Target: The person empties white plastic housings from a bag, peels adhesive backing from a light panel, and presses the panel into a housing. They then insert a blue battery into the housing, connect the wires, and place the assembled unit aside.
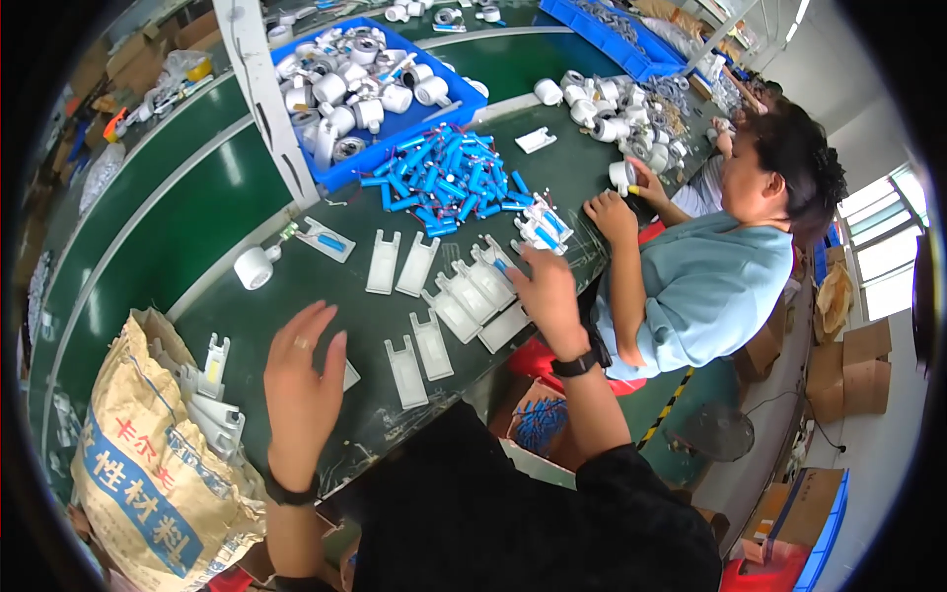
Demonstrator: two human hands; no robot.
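A worker's right hand (547, 294) rests, fingers curled, on a cluster of white plastic holders (473, 291) lying flat on a green work table (197, 227); whether it grips one cannot be told. The left hand (301, 380) hovers open, fingers spread and palm down, above the table's near edge, holding nothing. The holders are flat, pale pieces, each forked into two prongs at one end; several overlap beneath the right fingertips, two more lie apart between the hands (419, 357), and another pair (400, 263) sits just beyond. A few fitted with blue cells (543, 229) lie past the right hand. Farther out, a heap of blue cylindrical batteries (449, 180) spreads beside a blue bin (395, 113) filled with white round parts (345, 84). A printed sack (148, 464) holding more white pieces stands left of the left hand. At the right, a co-worker in a light blue shirt (705, 281) handles white round parts, one hand (610, 215) close to the fitted holders.
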